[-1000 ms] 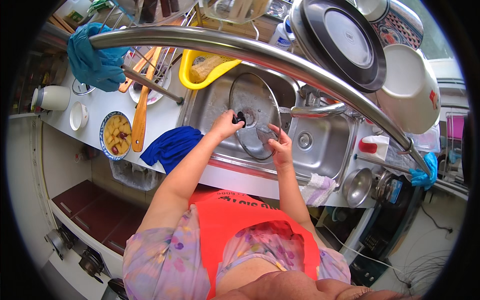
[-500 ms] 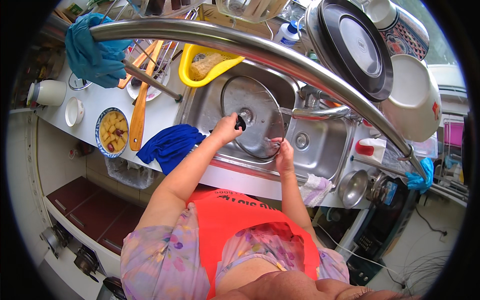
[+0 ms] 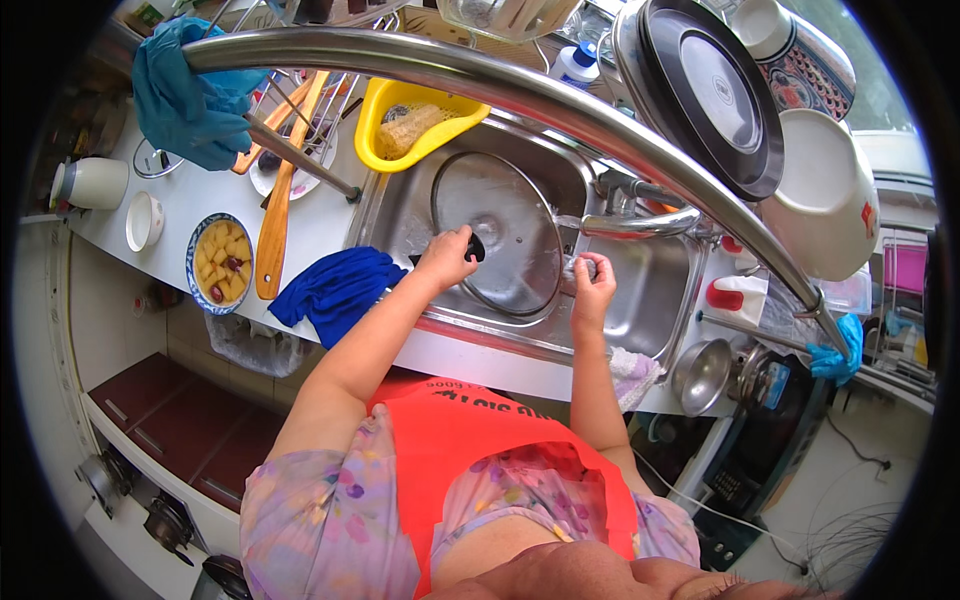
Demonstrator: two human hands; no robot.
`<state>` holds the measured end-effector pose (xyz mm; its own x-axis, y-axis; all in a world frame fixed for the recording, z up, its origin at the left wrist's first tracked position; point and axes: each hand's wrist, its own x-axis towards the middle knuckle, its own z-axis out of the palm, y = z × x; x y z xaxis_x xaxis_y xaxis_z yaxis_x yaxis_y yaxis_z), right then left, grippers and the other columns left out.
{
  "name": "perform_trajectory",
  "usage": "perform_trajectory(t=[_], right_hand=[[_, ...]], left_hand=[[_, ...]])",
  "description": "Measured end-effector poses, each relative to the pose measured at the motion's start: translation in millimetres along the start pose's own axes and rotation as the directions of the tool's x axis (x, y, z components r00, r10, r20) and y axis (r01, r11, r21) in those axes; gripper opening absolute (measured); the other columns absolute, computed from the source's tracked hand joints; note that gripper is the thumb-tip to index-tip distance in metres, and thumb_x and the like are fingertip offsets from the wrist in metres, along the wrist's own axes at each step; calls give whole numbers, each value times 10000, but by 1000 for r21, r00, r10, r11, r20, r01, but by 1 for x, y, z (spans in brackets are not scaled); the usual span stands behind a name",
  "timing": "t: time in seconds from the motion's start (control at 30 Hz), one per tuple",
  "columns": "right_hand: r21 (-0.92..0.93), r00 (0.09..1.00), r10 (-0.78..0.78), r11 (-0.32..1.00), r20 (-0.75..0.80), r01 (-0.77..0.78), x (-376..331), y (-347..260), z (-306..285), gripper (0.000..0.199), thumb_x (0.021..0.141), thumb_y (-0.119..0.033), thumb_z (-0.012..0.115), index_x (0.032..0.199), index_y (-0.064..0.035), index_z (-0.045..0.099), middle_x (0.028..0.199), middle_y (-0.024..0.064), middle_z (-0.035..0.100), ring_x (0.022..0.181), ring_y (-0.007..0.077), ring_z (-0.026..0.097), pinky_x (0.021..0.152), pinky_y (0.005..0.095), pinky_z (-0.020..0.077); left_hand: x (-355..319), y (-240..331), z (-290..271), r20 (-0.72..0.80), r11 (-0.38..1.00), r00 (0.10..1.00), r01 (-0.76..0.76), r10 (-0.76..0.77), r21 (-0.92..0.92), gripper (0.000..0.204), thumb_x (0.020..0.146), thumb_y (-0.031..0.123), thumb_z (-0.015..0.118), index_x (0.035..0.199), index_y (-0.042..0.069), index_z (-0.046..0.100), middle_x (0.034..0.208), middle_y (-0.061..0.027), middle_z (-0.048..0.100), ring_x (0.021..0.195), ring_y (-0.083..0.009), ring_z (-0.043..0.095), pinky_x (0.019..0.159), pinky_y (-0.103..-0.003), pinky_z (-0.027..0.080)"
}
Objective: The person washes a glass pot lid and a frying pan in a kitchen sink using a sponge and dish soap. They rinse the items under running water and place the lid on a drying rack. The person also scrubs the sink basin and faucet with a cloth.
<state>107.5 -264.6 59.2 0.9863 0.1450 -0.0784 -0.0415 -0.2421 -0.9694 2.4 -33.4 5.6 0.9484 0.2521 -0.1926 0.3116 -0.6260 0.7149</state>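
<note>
A round glass pot lid [image 3: 510, 215] with a metal rim is tilted over the large bowl of the steel sink [image 3: 395, 225]. My left hand [image 3: 447, 262] is closed around the lid's black knob [image 3: 475, 249]. At the lid's right edge, my right hand [image 3: 593, 288] pinches a small silvery wad [image 3: 571, 272], which looks like a steel wool scrubber and is partly hidden by the fingers. The faucet [image 3: 640, 222] reaches over the divider from behind, its spout end near the lid's rim and my right hand.
A yellow basket [image 3: 450, 132] with a tan sponge-like piece sits at the sink's back left corner. Left of the sink lie a blue cloth [image 3: 335, 293], a wooden spatula [image 3: 271, 255] and a bowl of cut fruit [image 3: 221, 262]. A metal rail [image 3: 480, 68] arches across the view; plates [image 3: 715, 95] stand at right.
My right hand has moved right and slightly up, from the lid's lower right part to its right edge, with the silvery wad. The lid now lies at a slightly different tilt.
</note>
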Motion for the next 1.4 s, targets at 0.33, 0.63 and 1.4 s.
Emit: perform_trajectory(t=[0.33, 0.63, 1.4], right_hand=[[-573, 828, -527, 625, 191, 530, 47, -17, -8, 151, 826, -78, 600, 968, -45, 640, 1122, 201, 550, 1017, 370, 535, 848, 408, 443], [-703, 790, -528, 431, 312, 566, 69, -22, -1, 114, 831, -148, 595, 914, -83, 639, 923, 119, 625, 861, 317, 604, 713, 408, 490], [335, 919, 356, 856, 172, -394, 25, 20, -138, 430, 733, 71, 632, 1149, 32, 534, 1030, 103, 596, 897, 174, 596, 822, 299, 492]], left_hand=[[3, -1, 4, -35, 994, 999, 8, -12, -107, 337, 693, 153, 665, 941, 11, 486, 845, -240, 596, 831, -407, 583, 723, -456, 466], [-1, -15, 8, -62, 954, 976, 189, -208, -232, 331, 692, 187, 652, 927, 9, 501, 824, -232, 612, 794, -396, 602, 694, -422, 477], [-16, 6, -4, 223, 405, 951, 294, -215, -866, 160, 745, 26, 608, 885, 60, 539, 843, -37, 582, 838, -126, 572, 750, -268, 477]])
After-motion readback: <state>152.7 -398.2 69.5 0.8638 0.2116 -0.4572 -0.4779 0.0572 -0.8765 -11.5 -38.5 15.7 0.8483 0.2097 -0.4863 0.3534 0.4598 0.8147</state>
